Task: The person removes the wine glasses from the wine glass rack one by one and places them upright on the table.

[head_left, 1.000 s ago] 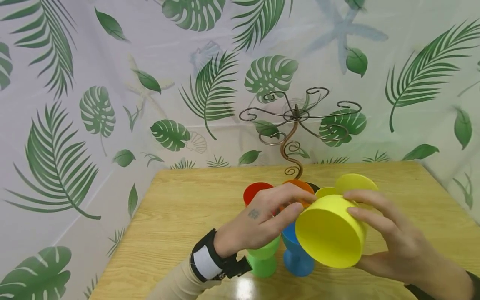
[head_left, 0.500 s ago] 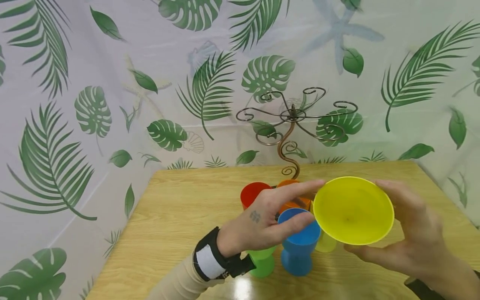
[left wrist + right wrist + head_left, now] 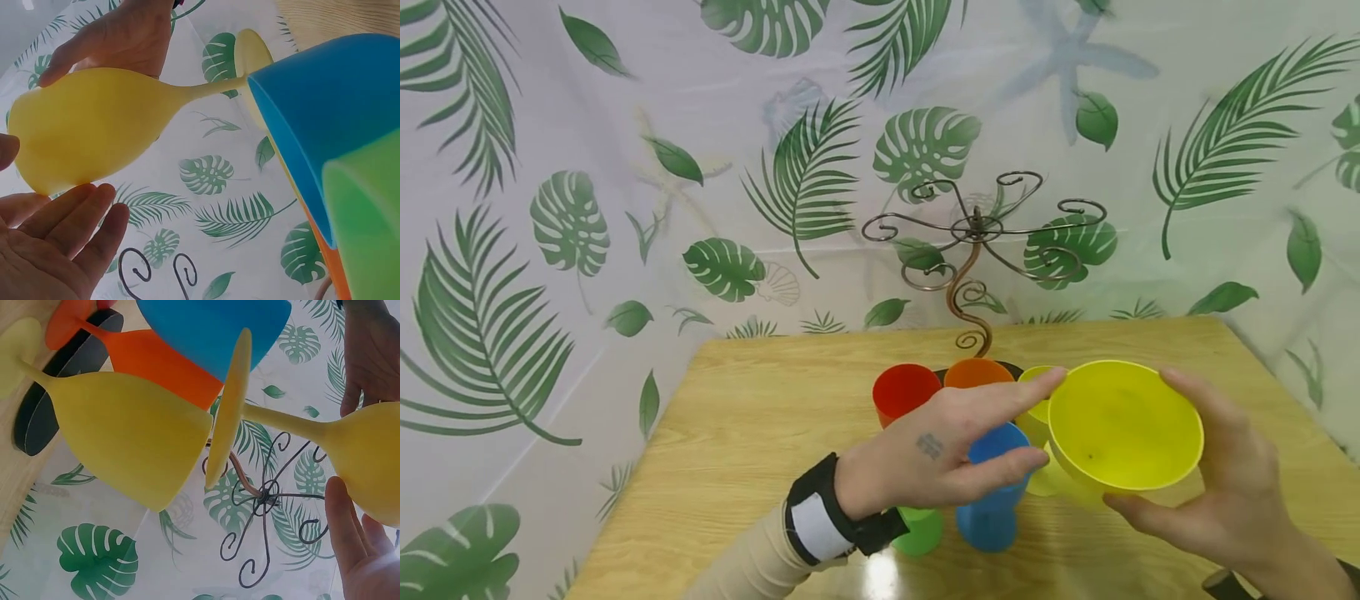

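Tilted with its mouth toward me, a yellow goblet (image 3: 1123, 425) is held up in my right hand (image 3: 1225, 475), whose thumb is below the bowl and fingers round its far side. My left hand (image 3: 925, 454) reaches across from the left with long, straight fingers at the goblet's rim. In the left wrist view the yellow goblet (image 3: 94, 131) lies sideways between both hands, its stem and round foot on the right. Below and behind my left hand stand a blue goblet (image 3: 987, 527) and a green goblet (image 3: 919, 533), both partly covered by it.
A red goblet (image 3: 906, 390), an orange goblet (image 3: 976, 373) and a second yellow goblet (image 3: 128, 434) stand behind on the wooden table (image 3: 760, 433). A metal stand (image 3: 976, 229) with curled arms and a black base rises at the back, before a leaf-patterned cloth (image 3: 842, 50).
The yellow goblet has turned until its mouth faces me and moved a little right in my right hand. My left hand has followed it right, covering more of the blue goblet.
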{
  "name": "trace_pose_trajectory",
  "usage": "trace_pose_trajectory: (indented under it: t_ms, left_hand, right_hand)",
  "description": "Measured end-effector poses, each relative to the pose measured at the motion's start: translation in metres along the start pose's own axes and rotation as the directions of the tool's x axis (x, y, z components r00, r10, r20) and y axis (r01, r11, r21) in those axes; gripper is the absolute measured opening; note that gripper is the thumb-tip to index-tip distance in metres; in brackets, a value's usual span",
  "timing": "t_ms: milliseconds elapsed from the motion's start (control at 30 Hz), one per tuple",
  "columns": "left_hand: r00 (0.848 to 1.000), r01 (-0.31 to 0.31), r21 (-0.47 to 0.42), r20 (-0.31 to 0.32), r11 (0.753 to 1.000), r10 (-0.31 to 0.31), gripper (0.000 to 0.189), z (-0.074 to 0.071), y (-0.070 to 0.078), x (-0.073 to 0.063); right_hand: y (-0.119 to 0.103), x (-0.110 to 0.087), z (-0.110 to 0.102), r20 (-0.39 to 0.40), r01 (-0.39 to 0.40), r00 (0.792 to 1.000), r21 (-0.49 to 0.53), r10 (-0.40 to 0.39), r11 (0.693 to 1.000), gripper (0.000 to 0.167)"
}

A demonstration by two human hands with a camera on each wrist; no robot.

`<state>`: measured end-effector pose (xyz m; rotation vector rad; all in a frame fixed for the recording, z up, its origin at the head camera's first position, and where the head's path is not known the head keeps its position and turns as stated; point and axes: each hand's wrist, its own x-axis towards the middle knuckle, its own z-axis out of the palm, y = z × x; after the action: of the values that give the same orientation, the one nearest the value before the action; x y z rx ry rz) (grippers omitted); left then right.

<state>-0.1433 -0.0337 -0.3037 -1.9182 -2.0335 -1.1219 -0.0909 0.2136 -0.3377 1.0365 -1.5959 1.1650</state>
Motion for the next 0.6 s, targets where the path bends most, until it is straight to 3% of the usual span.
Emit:
trace_pose_trajectory:
  t_ms: [167, 300, 433, 600]
  left_hand:
    - [0.999, 0.010, 0.036, 0.041, 0.999, -0.012, 0.070, 0.002, 0.001, 0.003]
    - [0.992, 0.062, 0.081, 0.108, 0.995, -0.071, 0.069, 0.002, -0.001, 0.000]
    - [0.964, 0.132, 0.208, 0.201, 0.969, -0.174, 0.070, 0.003, -0.002, -0.002]
    - [0.945, 0.128, 0.339, 0.245, 0.932, -0.218, 0.071, 0.005, -0.003, -0.005]
  right_hand:
    - [0.001, -0.007, -0.003, 0.005, -0.018, 1.000, 0.016, 0.018, 1.000, 0.090]
    - [0.005, -0.022, -0.004, 0.049, -0.076, 0.996, -0.044, 0.078, 0.996, 0.094]
    - [0.013, -0.042, -0.006, 0.100, -0.162, 0.979, -0.165, 0.180, 0.973, 0.100]
    - [0.023, -0.062, -0.007, 0.125, -0.204, 0.963, -0.235, 0.238, 0.950, 0.101]
